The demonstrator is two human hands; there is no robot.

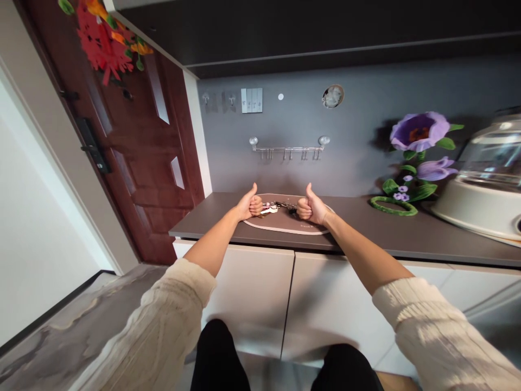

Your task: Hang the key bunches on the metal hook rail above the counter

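My left hand is closed in a fist with its thumb pointing up, over the left part of a brown oval mat. My right hand makes the same thumb-up fist over the mat's right part. No object shows in either hand. Between the two fists lies a bunch of keys on the mat, partly silver and partly dark. Its ends come close to the fingers on both sides, and whether they touch I cannot tell.
A metal hook rail hangs on the grey wall behind. Purple knitted flowers and a cream appliance with a clear top stand at right on the dark counter. A dark cabinet overhangs it. At left is a red-brown door.
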